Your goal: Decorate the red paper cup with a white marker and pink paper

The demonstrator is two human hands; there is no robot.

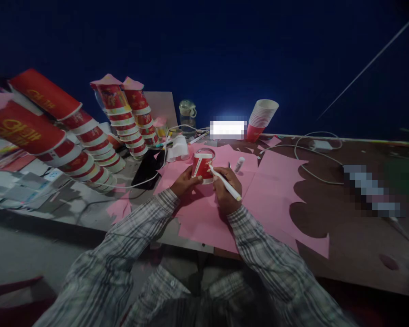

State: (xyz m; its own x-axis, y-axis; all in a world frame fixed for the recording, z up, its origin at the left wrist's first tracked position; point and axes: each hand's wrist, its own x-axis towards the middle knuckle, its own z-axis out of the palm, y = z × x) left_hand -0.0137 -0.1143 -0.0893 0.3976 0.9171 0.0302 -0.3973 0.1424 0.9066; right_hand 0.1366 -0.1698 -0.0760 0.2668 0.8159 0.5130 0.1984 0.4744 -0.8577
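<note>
A small red paper cup [204, 167] with white bands and a pale pattern is gripped at its left side by my left hand [187, 181]. My right hand [229, 187], fingers closed, holds a white marker [229, 185] whose front end reaches the right side of the cup. I cannot tell whether the tip touches the cup. Both hands are over pink paper sheets [204, 222] on the table. Just beyond my right hand stands a white glue stick [239, 164], and a round ring-shaped thing [209, 152] lies behind the cup.
Tall stacks of decorated red cups [122, 118] stand at the left. Behind are a glass jar [187, 116] and leaning stacked paper cups [261, 118]. A phone [148, 170] lies left of the paper. A white cable [301, 165] runs to a blurred power strip [371, 190] at right.
</note>
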